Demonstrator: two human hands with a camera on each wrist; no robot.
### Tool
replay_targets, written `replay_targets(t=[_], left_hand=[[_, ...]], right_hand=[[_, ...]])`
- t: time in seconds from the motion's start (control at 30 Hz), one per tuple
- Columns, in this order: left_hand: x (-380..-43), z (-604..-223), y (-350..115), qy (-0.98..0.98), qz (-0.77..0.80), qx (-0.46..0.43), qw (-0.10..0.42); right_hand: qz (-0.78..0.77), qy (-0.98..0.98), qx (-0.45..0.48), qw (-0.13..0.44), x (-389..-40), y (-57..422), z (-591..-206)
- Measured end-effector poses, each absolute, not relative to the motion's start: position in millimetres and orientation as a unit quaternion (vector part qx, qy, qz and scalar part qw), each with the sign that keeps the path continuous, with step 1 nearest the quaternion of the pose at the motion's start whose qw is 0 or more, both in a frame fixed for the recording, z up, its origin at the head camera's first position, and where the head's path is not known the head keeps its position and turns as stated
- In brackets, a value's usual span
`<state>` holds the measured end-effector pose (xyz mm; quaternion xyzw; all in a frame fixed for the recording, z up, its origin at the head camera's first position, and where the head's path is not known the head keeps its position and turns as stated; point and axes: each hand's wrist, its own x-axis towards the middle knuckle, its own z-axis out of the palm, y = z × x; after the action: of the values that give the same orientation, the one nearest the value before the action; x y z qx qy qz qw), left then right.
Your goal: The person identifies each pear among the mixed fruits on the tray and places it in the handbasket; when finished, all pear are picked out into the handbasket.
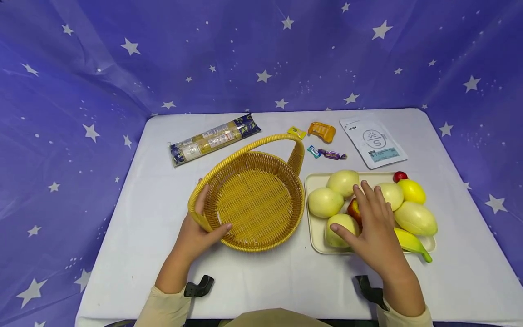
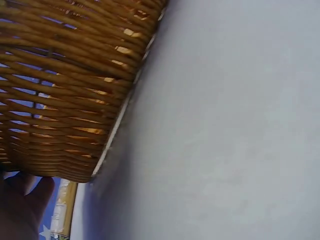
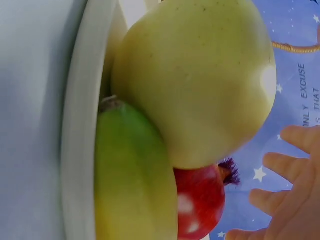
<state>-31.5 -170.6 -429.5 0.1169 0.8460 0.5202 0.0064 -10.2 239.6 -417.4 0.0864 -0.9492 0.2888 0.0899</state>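
Note:
A yellow-brown wicker basket [image 1: 255, 206] with a tall arched handle stands in the middle of the head view, with nothing inside. My left hand [image 1: 200, 238] grips its left side, thumb over the rim. In the left wrist view, fingers [image 2: 40, 195] touch the woven wall [image 2: 65, 100]. Over the cream tray [image 1: 312, 240] on the right hovers my right hand [image 1: 376, 229], fingers spread and holding nothing. Beneath it lie several pale yellow-green fruits [image 1: 325, 202], a red fruit [image 1: 353, 210], partly hidden, and a banana [image 1: 412, 244]. A yellow lemon [image 1: 411, 191] sits at the tray's right.
A pasta packet [image 1: 214, 139] lies behind the basket at the left. Wrapped snacks, including an orange packet [image 1: 322, 131] and a purple-wrapped candy [image 1: 333, 155], lie at the back. A white pouch [image 1: 373, 143] is behind the tray. Starry blue cloth [image 1: 261, 54] surrounds the white table [image 1: 135, 254].

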Motion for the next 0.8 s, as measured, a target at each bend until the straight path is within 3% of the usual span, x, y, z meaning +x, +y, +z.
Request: replay_targets(t=[0.2, 0.57, 0.8], left_hand=[[-33, -440, -170, 0.822, 0.559, 0.106, 0.006], [-38, -444, -173, 0.796, 0.593, 0.121, 0.023], [-38, -442, -175, 0.797, 0.590, 0.128, 0.013]], right_hand=[[0.322, -0.938, 0.069, 0.105, -11, 245, -417], [0.309, -0.941, 0.113, 0.073, -38, 218, -413], [0.302, -0.948, 0.095, 0.039, -11, 217, -426]])
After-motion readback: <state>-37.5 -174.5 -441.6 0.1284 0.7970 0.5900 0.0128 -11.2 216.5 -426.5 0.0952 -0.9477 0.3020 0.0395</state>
